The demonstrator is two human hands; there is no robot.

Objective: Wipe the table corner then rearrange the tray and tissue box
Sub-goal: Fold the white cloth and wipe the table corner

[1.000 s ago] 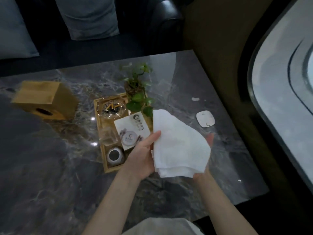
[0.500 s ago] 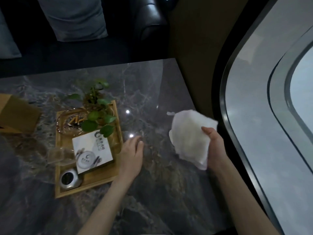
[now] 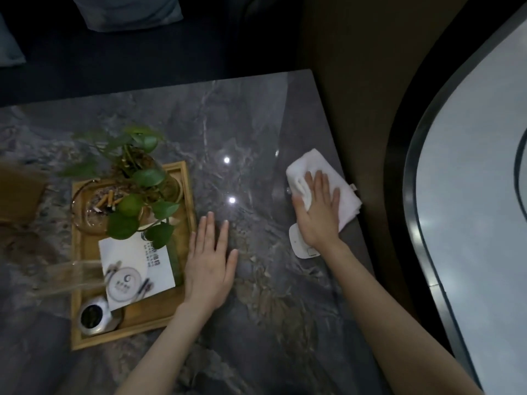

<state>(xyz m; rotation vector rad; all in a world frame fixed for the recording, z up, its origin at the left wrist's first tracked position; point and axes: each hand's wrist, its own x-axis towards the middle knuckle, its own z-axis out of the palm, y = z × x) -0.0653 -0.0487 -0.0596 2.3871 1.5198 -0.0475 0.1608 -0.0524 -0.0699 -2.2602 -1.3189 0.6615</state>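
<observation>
My right hand (image 3: 318,208) presses flat on a folded white cloth (image 3: 346,201) at the right edge of the dark marble table (image 3: 256,124). My left hand (image 3: 209,260) lies flat on the tabletop with fingers apart, just right of the wooden tray (image 3: 85,342). The tray carries a potted green plant (image 3: 137,178), a glass ashtray with cigarette butts (image 3: 99,201), a white card (image 3: 137,269) and a small round jar (image 3: 92,316). The wooden tissue box (image 3: 20,192) stands at the far left, cut off by the frame.
A small white flat device (image 3: 299,246) lies on the table just below my right hand. An overturned clear glass (image 3: 68,276) rests across the tray's left rim. A dark sofa with grey cushions (image 3: 128,10) runs behind the table. A curved pale surface (image 3: 470,195) fills the right side.
My right hand brought the cloth down from the air onto the table's right edge and now presses on it. My left hand stayed flat beside the tray. The view shifted closer.
</observation>
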